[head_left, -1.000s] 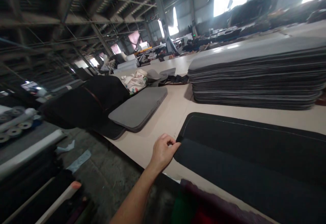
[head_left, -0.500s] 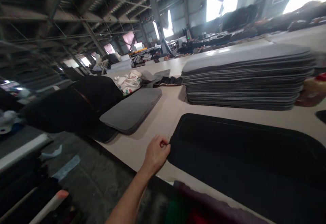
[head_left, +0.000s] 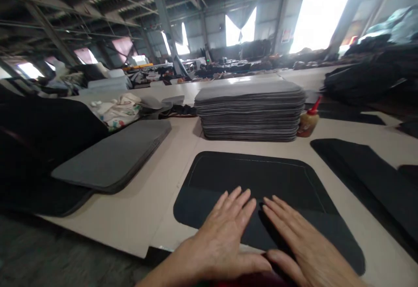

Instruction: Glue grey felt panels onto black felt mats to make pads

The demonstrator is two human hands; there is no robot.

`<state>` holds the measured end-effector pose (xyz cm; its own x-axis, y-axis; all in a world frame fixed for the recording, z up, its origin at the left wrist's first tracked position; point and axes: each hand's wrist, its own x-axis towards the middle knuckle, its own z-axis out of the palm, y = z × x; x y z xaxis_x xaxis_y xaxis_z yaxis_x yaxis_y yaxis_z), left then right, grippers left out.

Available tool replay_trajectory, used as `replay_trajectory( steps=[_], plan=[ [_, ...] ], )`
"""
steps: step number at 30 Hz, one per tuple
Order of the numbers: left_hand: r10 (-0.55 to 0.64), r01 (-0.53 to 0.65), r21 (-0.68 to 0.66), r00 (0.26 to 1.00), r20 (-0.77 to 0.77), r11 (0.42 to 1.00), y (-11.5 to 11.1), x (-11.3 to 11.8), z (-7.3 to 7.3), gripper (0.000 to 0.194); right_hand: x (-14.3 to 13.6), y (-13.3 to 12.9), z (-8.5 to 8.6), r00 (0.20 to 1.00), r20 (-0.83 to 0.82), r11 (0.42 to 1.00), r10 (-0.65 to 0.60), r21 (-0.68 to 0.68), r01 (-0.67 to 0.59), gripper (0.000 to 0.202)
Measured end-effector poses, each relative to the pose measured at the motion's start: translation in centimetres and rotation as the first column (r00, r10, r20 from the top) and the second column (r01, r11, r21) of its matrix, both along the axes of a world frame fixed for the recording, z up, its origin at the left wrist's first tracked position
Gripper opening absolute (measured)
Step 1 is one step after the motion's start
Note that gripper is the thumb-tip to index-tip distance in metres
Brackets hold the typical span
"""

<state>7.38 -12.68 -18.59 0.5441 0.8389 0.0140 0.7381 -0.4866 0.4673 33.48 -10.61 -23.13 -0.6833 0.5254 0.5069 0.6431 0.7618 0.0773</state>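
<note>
A black padded mat (head_left: pixel 248 178) with rounded corners lies flat on the pale table (head_left: pixel 140 208) in front of me. Both palms rest flat on its near part, fingers spread. My left hand (head_left: pixel 222 239) is on the left of its near edge. My right hand (head_left: pixel 300 248) lies beside it to the right. Neither hand holds anything. Behind the mat stands a tall stack of grey mats (head_left: pixel 250 110).
A grey pad (head_left: pixel 114 156) lies at the left on black fabric (head_left: pixel 39 147). A small orange bottle with a red cap (head_left: pixel 308 121) stands right of the stack. More black mats (head_left: pixel 369 178) lie at the right. Cloth bundles (head_left: pixel 117 110) sit farther back.
My left hand let go of the mat's left corner and now lies flat on it. My right hand has come into view beside it. The view has turned to the right.
</note>
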Motion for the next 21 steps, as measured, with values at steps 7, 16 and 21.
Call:
replay_trajectory(
  steps=[7, 16, 21],
  plan=[
    [0.030, 0.001, 0.140, 0.974, -0.224, 0.990, 0.5, -0.9, -4.3, 0.122, -0.2, 0.2, -1.3, 0.987, 0.158, 0.999, 0.041, -0.038, -0.036, 0.087],
    [0.303, -0.019, 0.612, 0.880, -0.365, 0.791, -0.6, -9.7, -5.4, 0.119, 4.7, -1.9, -1.9, 0.953, 0.133, 0.961, -0.272, 0.087, 0.262, 0.102],
    [0.340, 0.013, 0.683, 0.860, -0.379, 0.730, -1.2, -13.3, -6.9, 0.115, 5.7, -2.5, -2.1, 0.929, 0.131, 0.934, -0.347, 0.133, 0.330, 0.106]
  ],
)
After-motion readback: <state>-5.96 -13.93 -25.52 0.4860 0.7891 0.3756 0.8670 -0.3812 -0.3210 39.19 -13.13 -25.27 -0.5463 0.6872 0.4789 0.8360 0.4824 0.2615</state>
